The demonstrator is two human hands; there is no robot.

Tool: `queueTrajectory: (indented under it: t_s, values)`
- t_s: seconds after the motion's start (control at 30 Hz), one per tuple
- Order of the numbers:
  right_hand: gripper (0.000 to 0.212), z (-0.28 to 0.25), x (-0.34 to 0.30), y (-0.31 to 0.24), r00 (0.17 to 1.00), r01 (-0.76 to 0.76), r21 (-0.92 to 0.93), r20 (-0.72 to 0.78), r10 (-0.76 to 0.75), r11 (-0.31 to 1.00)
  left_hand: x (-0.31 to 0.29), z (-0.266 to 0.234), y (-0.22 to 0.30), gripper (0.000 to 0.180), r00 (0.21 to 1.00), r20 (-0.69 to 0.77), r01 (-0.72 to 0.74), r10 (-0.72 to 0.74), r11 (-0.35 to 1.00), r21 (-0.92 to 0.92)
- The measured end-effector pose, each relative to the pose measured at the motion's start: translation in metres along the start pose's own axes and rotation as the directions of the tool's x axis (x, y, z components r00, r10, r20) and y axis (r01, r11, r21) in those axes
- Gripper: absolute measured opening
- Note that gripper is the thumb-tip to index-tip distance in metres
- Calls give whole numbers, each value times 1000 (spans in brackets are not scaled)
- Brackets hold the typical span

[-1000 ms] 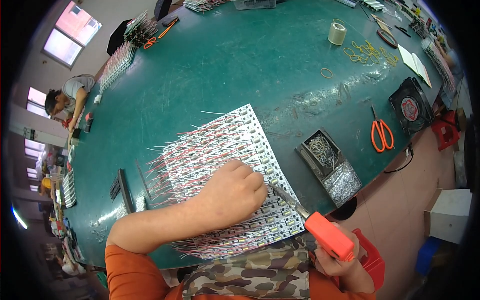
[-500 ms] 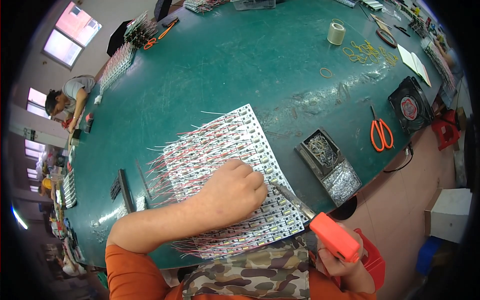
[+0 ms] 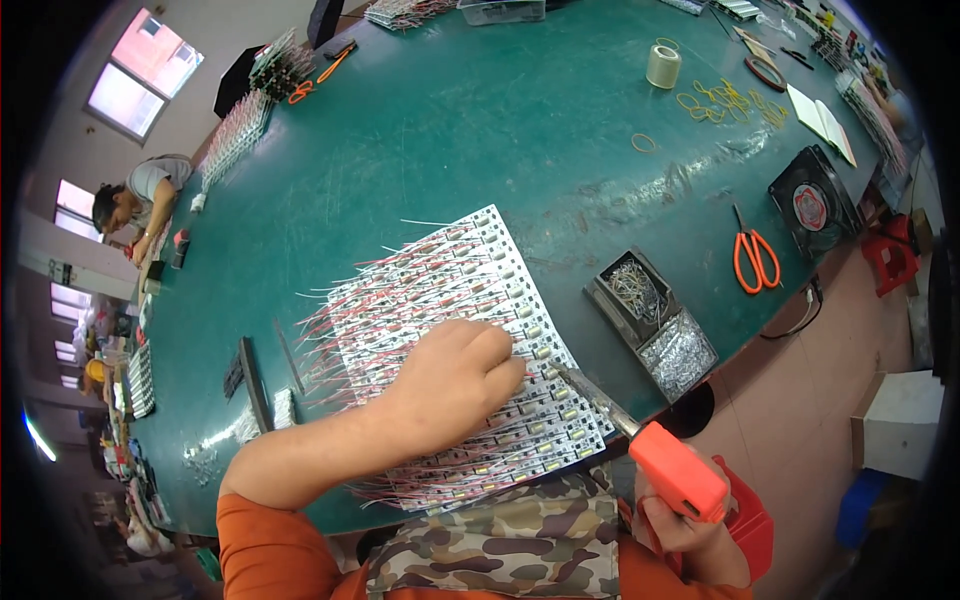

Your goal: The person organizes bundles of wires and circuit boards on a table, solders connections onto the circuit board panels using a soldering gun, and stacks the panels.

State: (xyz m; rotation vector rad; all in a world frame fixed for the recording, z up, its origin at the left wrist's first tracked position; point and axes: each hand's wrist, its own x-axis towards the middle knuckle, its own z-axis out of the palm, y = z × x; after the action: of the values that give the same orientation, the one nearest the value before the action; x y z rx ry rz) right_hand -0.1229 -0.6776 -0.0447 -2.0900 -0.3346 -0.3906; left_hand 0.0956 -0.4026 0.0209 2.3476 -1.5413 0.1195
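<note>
A white panel of circuit boards (image 3: 540, 345) lies on the green table in front of me, with rows of small parts and many red and white wires along its left side. Across its middle rests my left hand (image 3: 455, 375), fingers curled downward; their tips and anything pinched in them are hidden. In my right hand (image 3: 680, 520) is a soldering iron (image 3: 680, 470) with a red pistol-shaped handle. Its metal tip slants up and left to the panel, near the board rows just right of my left fingers. Whether the tip touches the panel, I cannot tell.
Right of the panel sits a dark box (image 3: 655, 325) of metal bits and silvery scraps. Orange-handled scissors (image 3: 755, 260) and a black fan (image 3: 815, 205) stand beyond. Yellow rubber bands (image 3: 735, 100) lie near a tape roll (image 3: 663, 66). A co-worker (image 3: 140, 205) leans at the far left edge.
My left hand has drawn slightly left over the panel. The iron's tip has shifted slightly right and down, widening the gap between it and my left fingers.
</note>
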Motion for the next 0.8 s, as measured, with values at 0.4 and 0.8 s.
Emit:
queueTrajectory:
  t_s: [0.4,0.8]
  values:
    - [64,2,2,-4,1000,-15,137,25,12,990,-7,13,10,18,998,13,-66,66,998,10]
    - [61,8,7,-6,999,-48,173,3,48,984,-4,12,12,14,997,51,-59,57,998,30]
